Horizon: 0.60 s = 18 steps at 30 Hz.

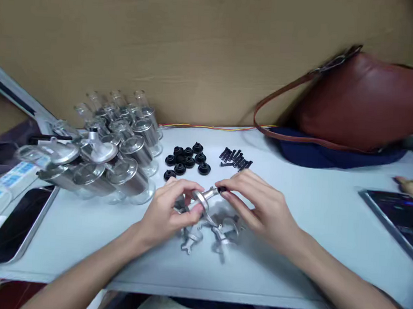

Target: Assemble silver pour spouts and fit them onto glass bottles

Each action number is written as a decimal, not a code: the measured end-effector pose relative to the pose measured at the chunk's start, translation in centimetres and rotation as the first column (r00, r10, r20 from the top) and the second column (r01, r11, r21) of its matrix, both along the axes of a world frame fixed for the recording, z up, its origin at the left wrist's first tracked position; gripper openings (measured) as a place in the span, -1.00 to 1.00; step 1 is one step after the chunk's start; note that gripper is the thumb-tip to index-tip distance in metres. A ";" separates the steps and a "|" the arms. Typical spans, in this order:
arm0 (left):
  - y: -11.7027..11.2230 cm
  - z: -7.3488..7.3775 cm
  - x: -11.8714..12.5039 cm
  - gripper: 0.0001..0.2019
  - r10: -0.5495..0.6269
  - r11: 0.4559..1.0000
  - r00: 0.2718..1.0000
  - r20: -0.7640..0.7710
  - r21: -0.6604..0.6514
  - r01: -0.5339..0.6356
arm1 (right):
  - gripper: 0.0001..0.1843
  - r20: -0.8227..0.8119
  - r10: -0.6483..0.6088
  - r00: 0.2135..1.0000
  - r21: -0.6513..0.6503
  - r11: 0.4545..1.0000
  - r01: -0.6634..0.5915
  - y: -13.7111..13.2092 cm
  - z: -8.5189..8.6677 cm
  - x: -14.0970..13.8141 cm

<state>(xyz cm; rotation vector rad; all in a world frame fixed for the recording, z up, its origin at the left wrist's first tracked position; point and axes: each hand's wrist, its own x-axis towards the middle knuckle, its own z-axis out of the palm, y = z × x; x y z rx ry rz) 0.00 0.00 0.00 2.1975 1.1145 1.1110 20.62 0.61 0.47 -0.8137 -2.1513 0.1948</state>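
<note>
My left hand is closed around a silver metal lid with a narrow neck pointing to the upper right. At the end of that neck, my right hand pinches a small black cap, which touches the metal. Below both hands lie several similar silver metal parts, partly hidden and blurred. Beyond the left hand sits a cluster of round black knob-like pieces. Short black sticks lie in a pile past the right fingertips.
Several clear-and-metal cylindrical vessels crowd the left side, some topped with silver lids. A tablet and a white power strip lie at far left. A brown bag rests on a navy cap; another screen is at right.
</note>
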 end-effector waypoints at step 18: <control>0.4 0.2 -0.4 -0.80 -0.083 0.946 0.994 -0.074 0.306 0.102 | -0.78 0.164 -0.026 0.986 -0.016 0.999 0.029 -0.2 0.1 0.2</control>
